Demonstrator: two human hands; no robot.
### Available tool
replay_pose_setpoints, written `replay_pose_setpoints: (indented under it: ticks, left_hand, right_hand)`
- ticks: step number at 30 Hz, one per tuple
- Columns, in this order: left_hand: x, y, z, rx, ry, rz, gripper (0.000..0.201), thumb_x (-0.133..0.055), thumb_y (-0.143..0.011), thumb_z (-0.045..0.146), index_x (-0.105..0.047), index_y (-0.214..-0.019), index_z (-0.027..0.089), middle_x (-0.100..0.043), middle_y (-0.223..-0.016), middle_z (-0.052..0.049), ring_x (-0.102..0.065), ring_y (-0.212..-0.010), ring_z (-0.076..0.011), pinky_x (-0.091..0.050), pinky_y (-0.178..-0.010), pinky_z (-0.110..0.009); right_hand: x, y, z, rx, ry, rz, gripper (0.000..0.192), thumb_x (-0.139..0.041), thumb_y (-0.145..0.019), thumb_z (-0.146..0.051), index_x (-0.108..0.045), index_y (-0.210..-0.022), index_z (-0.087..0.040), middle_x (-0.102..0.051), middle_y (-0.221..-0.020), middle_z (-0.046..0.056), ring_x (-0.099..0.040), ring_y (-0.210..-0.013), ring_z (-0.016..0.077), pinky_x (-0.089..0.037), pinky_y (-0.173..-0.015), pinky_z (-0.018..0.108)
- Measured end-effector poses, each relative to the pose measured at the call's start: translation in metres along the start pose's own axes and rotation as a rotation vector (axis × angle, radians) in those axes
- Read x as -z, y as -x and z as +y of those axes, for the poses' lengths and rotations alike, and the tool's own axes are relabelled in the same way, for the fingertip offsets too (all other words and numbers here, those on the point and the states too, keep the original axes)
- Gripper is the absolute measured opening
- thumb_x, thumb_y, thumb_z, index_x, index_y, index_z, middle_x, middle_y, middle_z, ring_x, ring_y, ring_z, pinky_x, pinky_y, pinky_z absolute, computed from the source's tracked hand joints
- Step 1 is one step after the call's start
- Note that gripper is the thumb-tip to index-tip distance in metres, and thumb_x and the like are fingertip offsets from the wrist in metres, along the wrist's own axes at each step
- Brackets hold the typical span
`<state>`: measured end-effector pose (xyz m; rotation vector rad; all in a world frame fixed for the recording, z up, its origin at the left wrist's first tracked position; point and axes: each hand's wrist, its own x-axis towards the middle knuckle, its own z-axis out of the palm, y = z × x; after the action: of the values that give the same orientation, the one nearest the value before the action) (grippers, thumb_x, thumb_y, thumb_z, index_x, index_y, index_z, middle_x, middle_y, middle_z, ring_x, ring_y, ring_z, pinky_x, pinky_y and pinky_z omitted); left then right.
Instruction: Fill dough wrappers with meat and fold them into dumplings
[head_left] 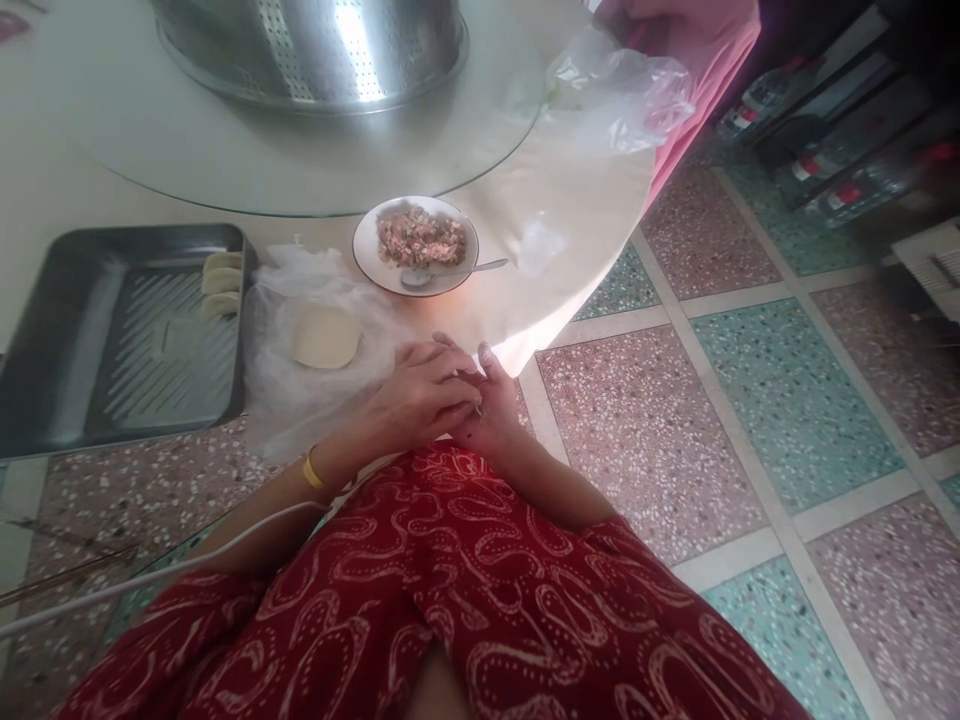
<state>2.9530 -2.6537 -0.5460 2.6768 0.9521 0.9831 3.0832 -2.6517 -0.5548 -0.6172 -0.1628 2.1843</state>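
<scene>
Resting together just off the near edge of the table (pixel 570 210), above the lap in red patterned cloth (pixel 480 590), the two hands overlap. The left hand (pixel 420 395) lies across the right hand (pixel 491 410), fingers curled and pressed together over it; a yellow bangle (pixel 312 470) sits on the left wrist. The right hand's fingers point upward, closed against the left. Whether anything is pinched between them cannot be told: the left hand covers the contact area.

Nearest items, on the table's near edge:
- A stack of pale dumpling wrappers (pixel 325 337) lies on a crumpled clear plastic sheet (pixel 300 400), just beyond the left hand and not touching it.
- A white plate (pixel 367 255) of minced meat filling (pixel 420 237) stands farther in, behind the wrappers. A metal spoon (pixel 465 270) rests on its near rim, handle pointing to the right.
- A grey metal tray (pixel 112 340) with a ribbed floor sits at the left, just beside the plastic sheet. Three folded dumplings (pixel 221 283) lie in a row in its far right corner.

Farther in, a glass turntable (pixel 225 160) carries a perforated steel colander (pixel 315 45). A loose clear plastic bag (pixel 622 90) lies near the table's far right edge, beside pink cloth (pixel 697 70). A white cable (pixel 150 580) runs across the lap on the left side. The floor (pixel 750 400) is speckled terrazzo in pink and green squares.
</scene>
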Motion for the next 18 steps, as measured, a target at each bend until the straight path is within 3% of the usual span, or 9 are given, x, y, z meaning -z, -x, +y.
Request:
replay_pose_setpoints:
  ticks: [4,8,14,18]
  left_hand:
    - [0.001,0.0,0.003,0.032,0.032,-0.024,0.01,-0.057,-0.089,0.024,-0.066,-0.091,0.026,-0.066,-0.105,-0.004,-0.056,-0.092,-0.0227,-0.042,-0.082,-0.041]
    - [0.0,-0.001,0.003,0.023,0.054,-0.024,0.011,-0.056,-0.089,0.023,-0.065,-0.083,0.025,-0.066,-0.104,-0.004,-0.055,-0.091,-0.0227,-0.041,-0.08,-0.04]
    - [0.002,0.008,0.0,0.066,-0.026,0.097,0.015,-0.062,-0.088,0.028,-0.063,-0.103,0.025,-0.068,-0.108,-0.004,-0.058,-0.095,-0.0221,-0.042,-0.082,-0.042]
    - [0.004,0.016,-0.001,0.104,-0.071,0.154,0.012,-0.065,-0.086,0.022,-0.062,-0.097,0.023,-0.07,-0.097,-0.003,-0.06,-0.093,-0.0206,-0.044,-0.083,-0.041]
  right_hand:
    - [0.001,-0.001,0.001,-0.017,0.006,-0.007,0.047,-0.03,-0.093,-0.049,-0.063,-0.114,-0.024,-0.071,-0.096,0.004,-0.066,-0.087,0.0184,-0.056,-0.085,0.038]
    - [0.0,0.0,0.001,-0.008,-0.049,0.023,0.049,-0.026,-0.096,-0.047,-0.064,-0.115,-0.021,-0.071,-0.092,0.003,-0.065,-0.084,0.0152,-0.055,-0.083,0.03]
    - [-0.005,0.005,-0.004,-0.036,-0.051,0.039,0.052,-0.023,-0.096,-0.045,-0.063,-0.118,-0.021,-0.072,-0.085,0.003,-0.066,-0.076,0.0171,-0.058,-0.078,0.036]
    - [-0.012,0.01,-0.006,-0.04,-0.001,0.112,0.053,-0.026,-0.095,-0.049,-0.06,-0.125,-0.023,-0.074,-0.093,0.005,-0.067,-0.076,0.0185,-0.058,-0.076,0.039]
